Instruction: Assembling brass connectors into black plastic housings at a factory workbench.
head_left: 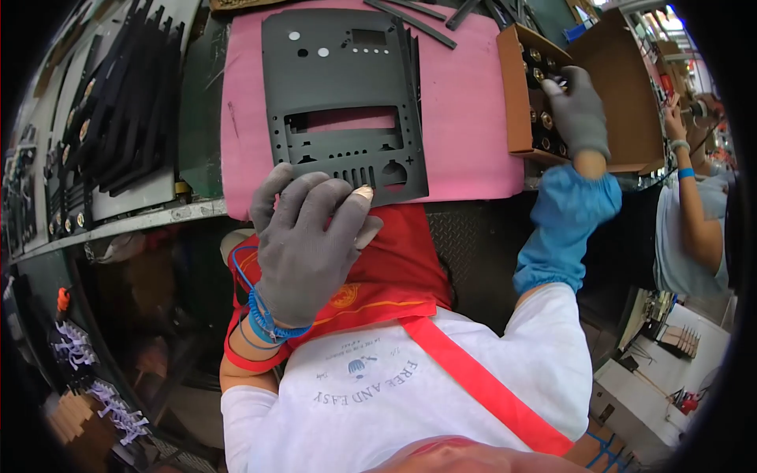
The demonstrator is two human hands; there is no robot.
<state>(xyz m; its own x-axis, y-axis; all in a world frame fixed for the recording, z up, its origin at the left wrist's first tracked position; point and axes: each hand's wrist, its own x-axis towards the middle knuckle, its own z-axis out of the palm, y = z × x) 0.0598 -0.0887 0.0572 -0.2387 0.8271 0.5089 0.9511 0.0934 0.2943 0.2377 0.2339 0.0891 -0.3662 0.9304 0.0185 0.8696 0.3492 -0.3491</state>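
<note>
A dark grey metal panel with round holes, slots and a wide rectangular opening lies on a pink foam mat; edges of more panels show beneath it. My left hand, in a grey glove with one bare fingertip, is open, its fingers spread over the panel's near edge. Inside an open cardboard box on the right, my right hand, also gloved, has thumb and fingers closed among several black parts with brass-coloured nuts. What its fingertips hold is too hidden to make out.
Dark metal strips lie at the mat's far edge. Black flat parts stand in a stack on the left bench. At far right another person's arm reaches forward. An orange-handled tool is at lower left.
</note>
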